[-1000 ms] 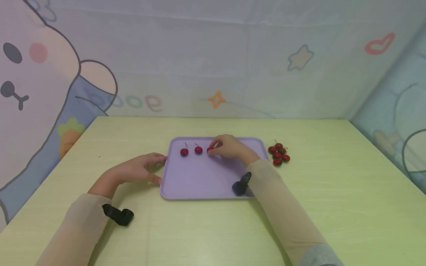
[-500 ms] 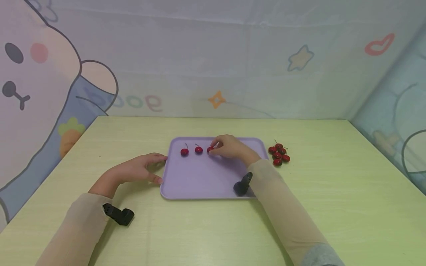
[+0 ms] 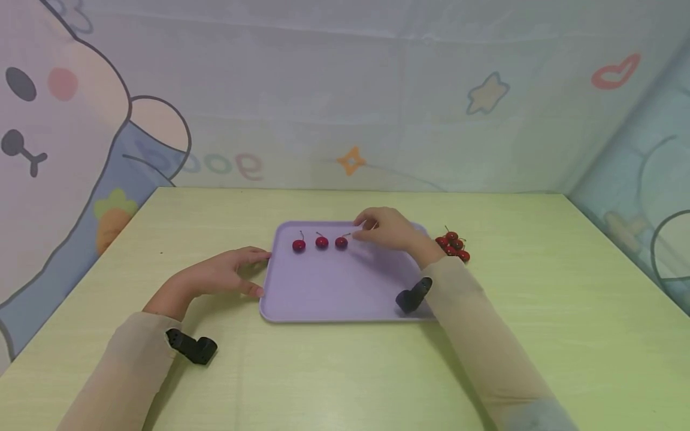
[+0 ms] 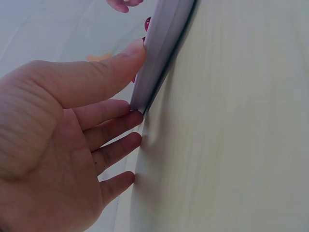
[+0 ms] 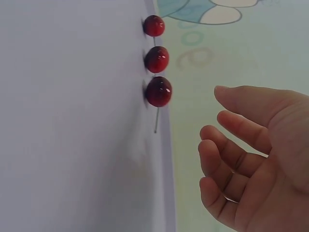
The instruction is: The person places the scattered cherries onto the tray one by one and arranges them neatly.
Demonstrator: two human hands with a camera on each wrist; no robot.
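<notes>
A lilac tray lies on the pale green table. Three red cherries stand in a row near its far edge: left, middle and right. The row also shows in the right wrist view, with the right cherry nearest the hand. My right hand hovers just right of that cherry, fingers relaxed and holding nothing. My left hand rests at the tray's left rim, with thumb and fingertips touching the rim.
A pile of several red cherries lies on the table right of the tray. Patterned cloth walls stand behind and on both sides. Black wrist cameras sit on both forearms.
My right hand has let go of the third cherry and drawn back to the right and up. The cherry stays in the row. My left hand has not moved.
</notes>
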